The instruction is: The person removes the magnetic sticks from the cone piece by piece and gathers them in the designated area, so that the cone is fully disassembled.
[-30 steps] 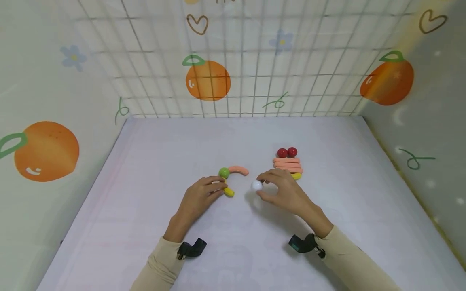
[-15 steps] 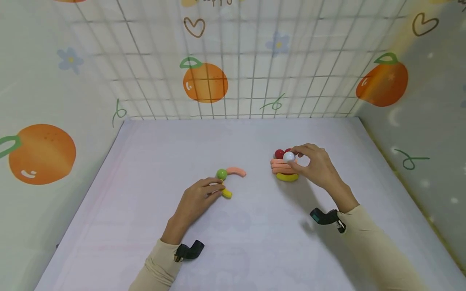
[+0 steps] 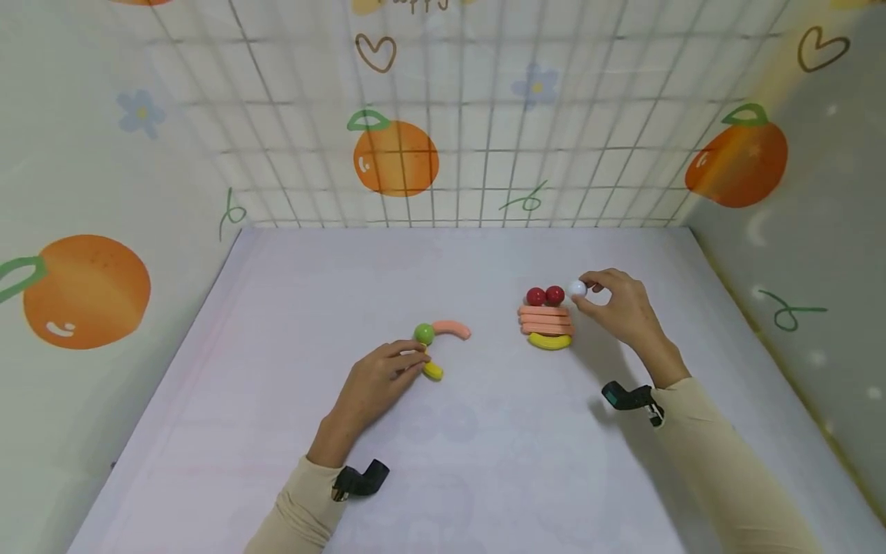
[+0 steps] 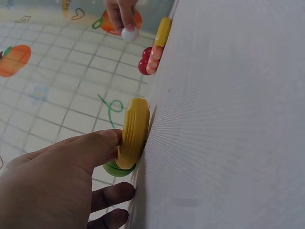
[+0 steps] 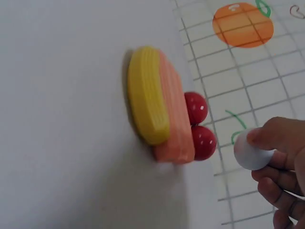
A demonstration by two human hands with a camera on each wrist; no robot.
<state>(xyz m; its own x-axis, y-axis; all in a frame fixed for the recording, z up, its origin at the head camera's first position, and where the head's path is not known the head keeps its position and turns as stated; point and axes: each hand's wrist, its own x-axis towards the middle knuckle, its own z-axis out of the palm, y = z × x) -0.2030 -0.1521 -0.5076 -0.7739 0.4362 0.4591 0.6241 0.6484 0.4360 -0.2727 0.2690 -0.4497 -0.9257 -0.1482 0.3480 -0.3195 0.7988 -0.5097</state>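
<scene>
The right hand (image 3: 621,309) had moved its pinched white ball (image 3: 577,289) past red balls (image 3: 536,297) — unplaced; the left hand (image 3: 377,382) pinched a banana (image 4: 133,133).

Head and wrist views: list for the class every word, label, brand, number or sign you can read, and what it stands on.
"happy", on the printed backdrop, its top cut off by the head view's edge.
Backdrop lettering, left wrist view: too small to read surely.
Small coloured pieces: no readable text.
</scene>
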